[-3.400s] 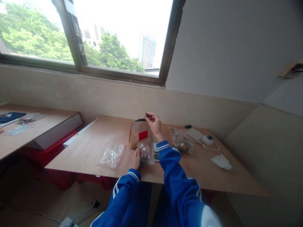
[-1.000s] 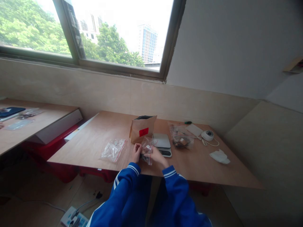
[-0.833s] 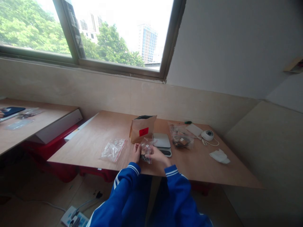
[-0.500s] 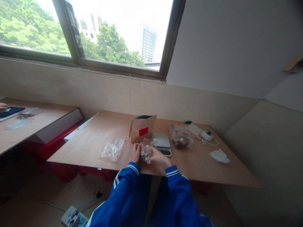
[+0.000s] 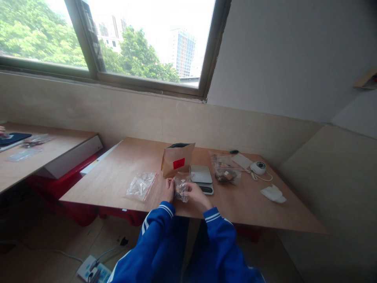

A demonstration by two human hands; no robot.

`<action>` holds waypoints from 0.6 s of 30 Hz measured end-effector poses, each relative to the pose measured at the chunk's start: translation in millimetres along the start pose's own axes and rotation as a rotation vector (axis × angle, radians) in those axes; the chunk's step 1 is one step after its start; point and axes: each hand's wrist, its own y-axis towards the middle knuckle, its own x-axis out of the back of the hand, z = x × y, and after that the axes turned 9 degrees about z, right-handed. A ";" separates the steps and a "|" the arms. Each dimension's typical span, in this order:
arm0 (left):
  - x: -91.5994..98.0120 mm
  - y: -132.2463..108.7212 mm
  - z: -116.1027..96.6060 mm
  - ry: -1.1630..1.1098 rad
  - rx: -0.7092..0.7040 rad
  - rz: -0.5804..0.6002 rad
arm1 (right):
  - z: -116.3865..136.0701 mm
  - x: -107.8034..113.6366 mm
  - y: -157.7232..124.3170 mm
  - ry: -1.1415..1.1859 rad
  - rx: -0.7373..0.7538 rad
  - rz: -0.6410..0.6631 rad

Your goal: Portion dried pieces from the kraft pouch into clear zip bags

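Note:
Between my hands, near the table's front edge, is a small clear zip bag [image 5: 180,188] with dark and brownish bits inside; I cannot make out what they are. My left hand [image 5: 169,190] is closed on the bag's left side. On its right side, the fingers of my right hand [image 5: 194,192] pinch the plastic. Just behind the bag stands an open brown paper pouch [image 5: 176,163] with a red label. A white kitchen scale [image 5: 202,175] lies beside it, close to my right hand, its platform bare.
Left on the wooden table [image 5: 103,177] lies an empty-looking clear bag [image 5: 141,186]. To the right are filled zip bags [image 5: 226,173], a white dome camera [image 5: 258,168] and a crumpled white tissue [image 5: 273,193]. Another person's hand [image 5: 2,130] shows at the far-left table. A power strip [image 5: 93,269] is on the floor.
My right hand has shifted slightly left and up along the bag, its fingers now nearer the bag's middle. My left hand stays almost in place.

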 end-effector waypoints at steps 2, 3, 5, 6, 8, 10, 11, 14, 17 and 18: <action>0.3 0.2 0.5 -0.001 0.009 -0.004 | 0.3 2.1 -2.2 0.020 0.008 -0.046; 0.3 0.5 1.0 -0.002 0.012 -0.005 | 0.8 3.8 -3.3 0.024 0.015 -0.068; 0.2 1.4 2.6 -0.003 0.017 -0.010 | 1.9 7.9 -5.0 0.014 0.024 -0.101; 0.1 2.0 3.6 -0.003 0.018 -0.013 | 2.4 10.1 -5.6 0.005 0.022 -0.113; -0.3 3.2 5.7 -0.003 0.017 -0.019 | 3.3 14.2 -6.3 -0.002 0.011 -0.129; -0.4 3.9 7.2 -0.001 0.015 -0.022 | 4.2 16.9 -6.7 -0.006 0.000 -0.145; -0.4 3.9 7.6 0.001 0.014 -0.022 | 4.8 17.6 -6.9 -0.011 -0.002 -0.154; 0.1 3.3 7.8 0.005 0.018 -0.025 | 6.8 18.7 -8.1 -0.021 0.011 -0.180; 1.0 2.6 7.6 0.007 0.030 -0.036 | 7.4 20.9 -9.9 0.006 0.009 -0.197; 1.3 2.5 7.6 0.009 0.036 -0.038 | 6.9 22.3 -10.5 0.023 -0.004 -0.204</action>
